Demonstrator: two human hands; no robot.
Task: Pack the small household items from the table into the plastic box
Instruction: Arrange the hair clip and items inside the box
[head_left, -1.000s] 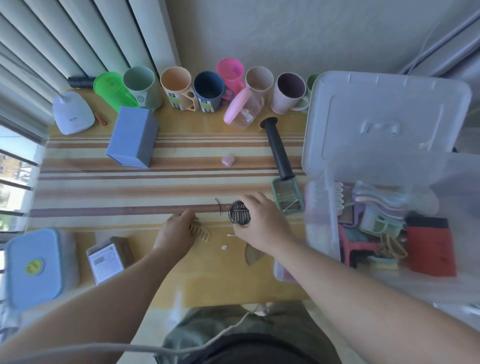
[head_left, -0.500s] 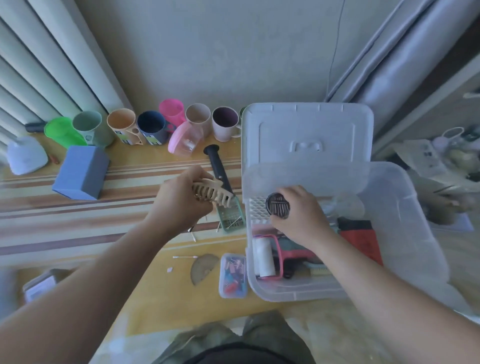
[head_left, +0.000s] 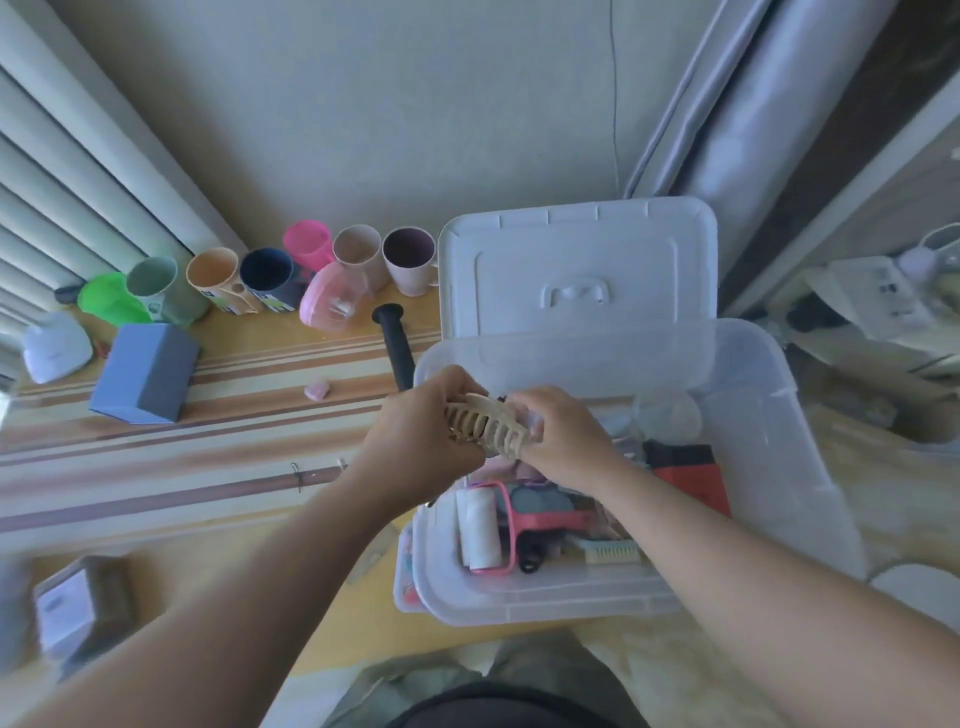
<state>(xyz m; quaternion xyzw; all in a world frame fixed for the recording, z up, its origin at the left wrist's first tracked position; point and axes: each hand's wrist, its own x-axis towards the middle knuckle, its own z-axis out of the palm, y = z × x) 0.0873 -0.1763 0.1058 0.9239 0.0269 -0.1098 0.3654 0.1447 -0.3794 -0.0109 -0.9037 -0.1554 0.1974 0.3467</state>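
The clear plastic box (head_left: 779, 415) stands at the table's right end, with its white lid (head_left: 576, 260) propped behind it. Inside lie a pink-handled lint roller (head_left: 480, 530), a red item (head_left: 685, 473) and a small brush (head_left: 613, 551). My left hand (head_left: 415, 436) grips a beige hair claw clip (head_left: 488, 423) above the box's left side. My right hand (head_left: 566, 441) is curled right beside it and touches the clip's right end. Only a dark sliver of the round disc (head_left: 501, 399) shows at its fingers.
A row of coloured cups (head_left: 358, 249) lines the back wall. On the table lie a blue box (head_left: 145, 371), a black-handled grater (head_left: 395, 338), a small pink piece (head_left: 317, 389) and a brown packet (head_left: 83, 608). A small case (head_left: 405, 571) sits against the box's left wall.
Both hands rose from the table and moved right over the box. The left hand carried the clip across until it met the right hand, which now covers most of the dark disc.
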